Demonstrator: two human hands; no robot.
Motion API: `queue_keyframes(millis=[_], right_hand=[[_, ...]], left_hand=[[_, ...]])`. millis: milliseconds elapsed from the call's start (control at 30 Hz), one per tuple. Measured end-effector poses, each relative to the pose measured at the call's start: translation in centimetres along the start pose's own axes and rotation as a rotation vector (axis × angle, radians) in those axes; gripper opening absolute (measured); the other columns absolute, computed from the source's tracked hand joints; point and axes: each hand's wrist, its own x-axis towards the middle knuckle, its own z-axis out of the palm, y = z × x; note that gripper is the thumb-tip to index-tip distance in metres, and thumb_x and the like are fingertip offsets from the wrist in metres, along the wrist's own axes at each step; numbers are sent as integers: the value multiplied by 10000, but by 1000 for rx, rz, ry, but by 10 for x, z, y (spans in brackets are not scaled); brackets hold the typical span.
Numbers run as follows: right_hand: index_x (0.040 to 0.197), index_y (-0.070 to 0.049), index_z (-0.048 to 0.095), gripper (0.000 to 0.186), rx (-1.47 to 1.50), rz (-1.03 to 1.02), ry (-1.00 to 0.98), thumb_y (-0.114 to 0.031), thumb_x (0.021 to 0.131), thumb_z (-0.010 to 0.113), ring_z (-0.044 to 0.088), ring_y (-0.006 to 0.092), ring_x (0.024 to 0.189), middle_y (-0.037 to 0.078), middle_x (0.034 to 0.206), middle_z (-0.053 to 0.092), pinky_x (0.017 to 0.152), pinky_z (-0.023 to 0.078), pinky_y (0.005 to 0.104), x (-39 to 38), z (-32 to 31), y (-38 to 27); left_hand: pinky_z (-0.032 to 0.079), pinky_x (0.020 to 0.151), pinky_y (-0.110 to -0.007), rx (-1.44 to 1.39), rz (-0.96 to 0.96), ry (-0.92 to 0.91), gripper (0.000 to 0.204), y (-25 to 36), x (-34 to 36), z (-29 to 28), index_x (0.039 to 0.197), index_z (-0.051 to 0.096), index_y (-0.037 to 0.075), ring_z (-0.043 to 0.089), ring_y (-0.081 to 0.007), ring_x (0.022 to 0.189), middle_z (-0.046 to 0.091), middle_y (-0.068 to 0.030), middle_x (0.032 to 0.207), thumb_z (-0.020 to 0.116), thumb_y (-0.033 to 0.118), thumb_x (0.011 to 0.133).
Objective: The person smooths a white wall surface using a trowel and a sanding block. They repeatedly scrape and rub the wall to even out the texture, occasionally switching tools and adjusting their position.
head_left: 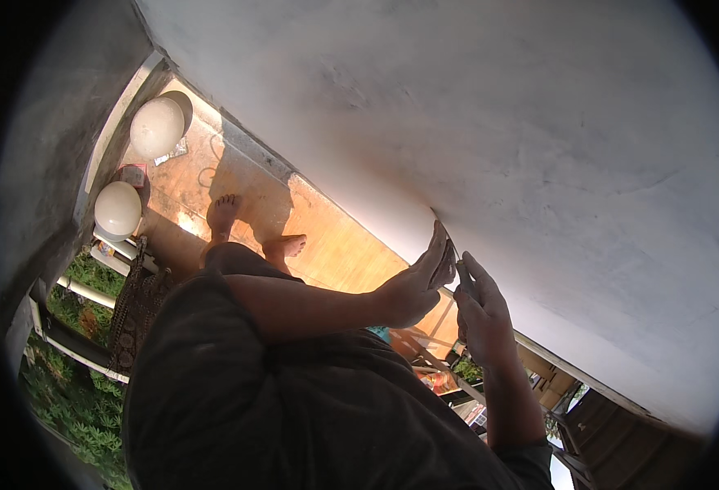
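My right hand [488, 314] is closed around the grey-green handle [464, 278] of a hand tool, seemingly a putty knife or scraper. Its working end is hard to make out. Close on its left, my left hand [413, 292] grips a thin, dark-edged flat plate [451, 251], with the fingers stretched up along it. The plate's tip comes near or touches the pale wall [539, 147]; which of the two, I cannot tell. Grey smears and fine marks show on the smooth wall surface. Both hands are held in front of my body, almost meeting.
My bare feet [224, 214] stand on an orange-brown floor [335, 237] along the wall. Two white rounded objects [157, 127] sit at the far left, near a pale railing [86, 291] with green plants beyond. A patterned dark cloth [137, 306] hangs there. Wooden bars [441, 359] lie at lower right.
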Motion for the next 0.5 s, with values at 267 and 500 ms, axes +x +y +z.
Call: queue_keyframes(millis=[267, 500], right_hand=[[1573, 13, 306, 618, 97, -122, -63, -31, 987, 498, 432, 15, 568, 21, 963, 620, 472, 375, 188, 16, 9, 9], [1568, 12, 315, 598, -135, -323, -66, -40, 996, 483, 433, 18, 569, 28, 966, 603, 484, 382, 185, 32, 15, 17]], left_hand=[[310, 1230, -392, 153, 10, -18, 986, -4, -2, -17, 1540, -312, 53, 307, -357, 1506, 193, -300, 1615, 393, -141, 878], [378, 1146, -363, -56, -46, 38, 1005, -12, -2, -25, 1559, -289, 50, 450, -338, 1360, 344, -255, 1498, 419, -149, 875]])
